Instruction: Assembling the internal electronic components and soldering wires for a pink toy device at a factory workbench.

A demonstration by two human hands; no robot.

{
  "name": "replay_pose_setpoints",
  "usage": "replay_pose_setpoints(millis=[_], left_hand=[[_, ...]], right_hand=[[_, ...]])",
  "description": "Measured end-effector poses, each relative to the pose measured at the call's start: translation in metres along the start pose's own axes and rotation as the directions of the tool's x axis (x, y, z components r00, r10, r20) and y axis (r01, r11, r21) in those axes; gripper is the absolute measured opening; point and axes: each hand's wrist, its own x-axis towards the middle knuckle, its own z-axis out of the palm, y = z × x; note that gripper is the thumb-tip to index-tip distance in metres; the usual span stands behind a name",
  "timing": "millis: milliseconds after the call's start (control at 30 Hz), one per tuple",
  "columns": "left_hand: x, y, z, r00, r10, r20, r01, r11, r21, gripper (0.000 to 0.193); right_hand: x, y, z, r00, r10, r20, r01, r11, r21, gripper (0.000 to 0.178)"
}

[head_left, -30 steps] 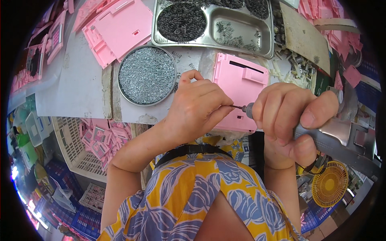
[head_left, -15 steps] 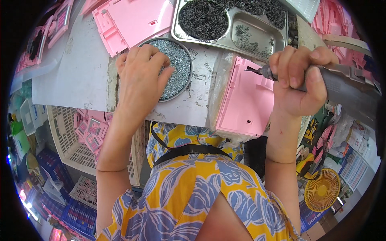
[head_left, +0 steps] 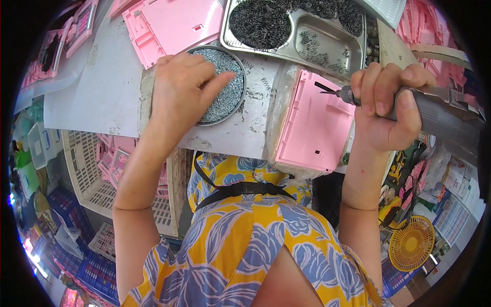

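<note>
My left hand [head_left: 181, 84] is over the left side of a round dish [head_left: 244, 97] full of small silvery screws [head_left: 225, 82]. Its fingers curl under and the thumb points right; the fingertips are hidden, so anything in them cannot be made out. In my right hand [head_left: 386, 105] is a dark grey electric screwdriver [head_left: 440, 110], held level, its thin bit pointing left. The bit is above the upper part of a pink plastic panel [head_left: 314, 125], which lies on clear plastic wrap [head_left: 279, 110] at the table's front edge.
A steel tray [head_left: 291, 46] with black coil springs [head_left: 260, 24] stands behind the dish. Another pink panel [head_left: 171, 23] lies at the back left. Below the table's left side is a cream crate [head_left: 87, 174] of pink parts; a yellow basket [head_left: 411, 243] is at lower right.
My left hand has curled its fingers further in over the dish, with the thumb shifted right. My right hand has moved slightly right and down with the screwdriver.
</note>
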Motion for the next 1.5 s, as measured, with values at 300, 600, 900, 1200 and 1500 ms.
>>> replay_pose_setpoints(millis=[300,600,900,1200,1500], left_hand=[[-0.003,0.062,0.042,0.886,0.458,-0.069,-0.461,0.862,-0.212,0.015],[0.002,0.072,0.019,0.789,0.555,0.264,-0.582,0.813,0.029,0.024],[0.004,0.069,0.02,0.783,0.572,0.245,-0.589,0.808,-0.008,0.027],[0.017,0.063,0.029,0.903,0.427,-0.031,-0.422,0.873,-0.244,0.015],[0.01,0.078,0.043,0.94,0.222,-0.26,-0.322,0.833,-0.451,0.017]], right_hand=[[0.004,-0.005,-0.002,1.0,0.006,0.022,-0.006,1.0,0.0,0.028],[0.011,0.035,-0.003,0.997,0.003,-0.079,-0.006,0.999,-0.039,0.023],[0.008,0.055,0.012,0.998,0.031,-0.055,-0.035,0.996,-0.079,0.013],[0.019,0.04,0.002,0.999,0.043,0.004,-0.043,0.999,-0.019,0.026],[-0.005,-0.027,0.036,0.993,0.029,0.116,-0.029,1.0,-0.003,0.027]])
